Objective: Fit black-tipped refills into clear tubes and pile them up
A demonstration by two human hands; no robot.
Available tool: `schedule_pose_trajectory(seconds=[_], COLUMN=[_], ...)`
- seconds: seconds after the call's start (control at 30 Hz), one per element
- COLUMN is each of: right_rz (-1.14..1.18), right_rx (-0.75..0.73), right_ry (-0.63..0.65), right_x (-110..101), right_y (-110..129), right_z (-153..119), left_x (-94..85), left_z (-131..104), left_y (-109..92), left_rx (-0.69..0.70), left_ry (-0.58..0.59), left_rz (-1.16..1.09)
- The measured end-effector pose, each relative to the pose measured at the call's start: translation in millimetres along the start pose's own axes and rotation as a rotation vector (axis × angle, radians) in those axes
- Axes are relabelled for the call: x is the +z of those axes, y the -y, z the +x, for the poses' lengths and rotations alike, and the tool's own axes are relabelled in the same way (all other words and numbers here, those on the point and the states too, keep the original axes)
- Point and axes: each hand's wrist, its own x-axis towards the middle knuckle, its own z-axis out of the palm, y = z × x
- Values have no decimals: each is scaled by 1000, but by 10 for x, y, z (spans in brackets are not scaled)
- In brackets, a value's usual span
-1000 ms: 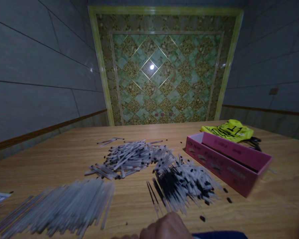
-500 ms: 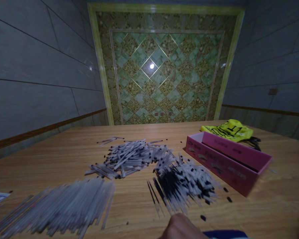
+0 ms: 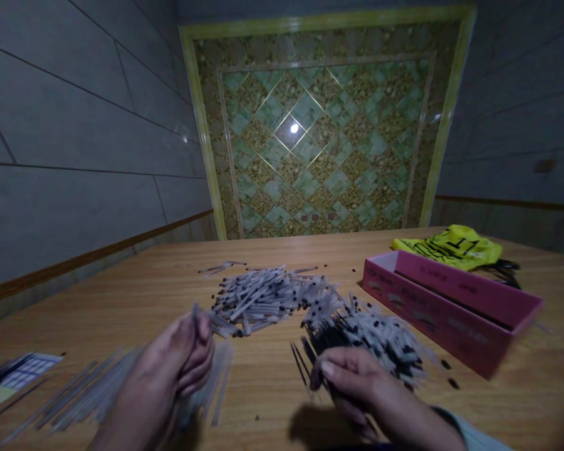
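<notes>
1. The left hand (image 3: 181,357) has its fingers curled tight, its grip pinching a slim grey tube (image 3: 195,311) upright at the top.
2. The right hand (image 3: 357,382) has thumb and fingers bent together at the near end of the dark rods (image 3: 326,335); whether its grip holds one, I cannot tell.
3. The left hand and forearm block part of the clear tubes (image 3: 98,385), laid side by side.
4. Beyond, between the hands, lies a heap of dark-tipped tubes (image 3: 258,294); a pile of black-and-white pieces (image 3: 385,341) adjoins the rods.
5. Right of that pile stands an open pink box (image 3: 423,310), partly hiding a yellow bag (image 3: 465,243) and black cords (image 3: 502,272).
6. Small black bits (image 3: 454,383) lie near the box; a gridded card (image 3: 31,369) sits far left.
7. All rests on a wood-grain counter (image 3: 263,388).
8. Grey side walls (image 3: 75,125) flank a green-and-gold diamond-patterned panel (image 3: 291,175), reflecting a bright light.
</notes>
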Motion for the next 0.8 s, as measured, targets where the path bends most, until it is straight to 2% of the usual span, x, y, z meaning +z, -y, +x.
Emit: schedule_pose_trajectory(seconds=[0.07, 0.1, 0.13, 0.2, 0.23, 0.3, 0.4, 0.47, 0.57, 0.67, 0.8], right_rz=[287, 436, 563, 743, 787, 802, 703, 596, 492, 490, 508], right_rx=[-19, 10, 56, 163, 207, 203, 106, 83, 26, 30, 82], right_ry=[-65, -67, -43, 25, 77, 144, 146, 132, 42, -64, -89], right_x=[157, 207, 235, 237, 222, 193, 189, 210, 234, 223, 179], right_y=[-230, -341, -444, -611, -675, -766, -854, -911, -994, -1022, -984], right_z=[222, 296, 345, 385, 389, 394, 425, 458, 494, 487, 436], left_x=[444, 599, 706, 813, 834, 860, 912, 949, 970, 948, 922], left_z=[101, 140, 171, 205, 212, 218, 226, 234, 226, 174, 71], left_y=[-141, -123, -51, 194, 334, 580, 776, 816, 843, 879, 908], left_rx=[-58, -124, -175, -226, -257, -271, -238, -227, -226, -244, -332], left_ry=[57, 70, 32, 10, -17, -10, 5, -8, -3, 55, 123], left_rz=[-440, -603, -715, -764, -821, -835, -772, -785, -846, -798, -693])
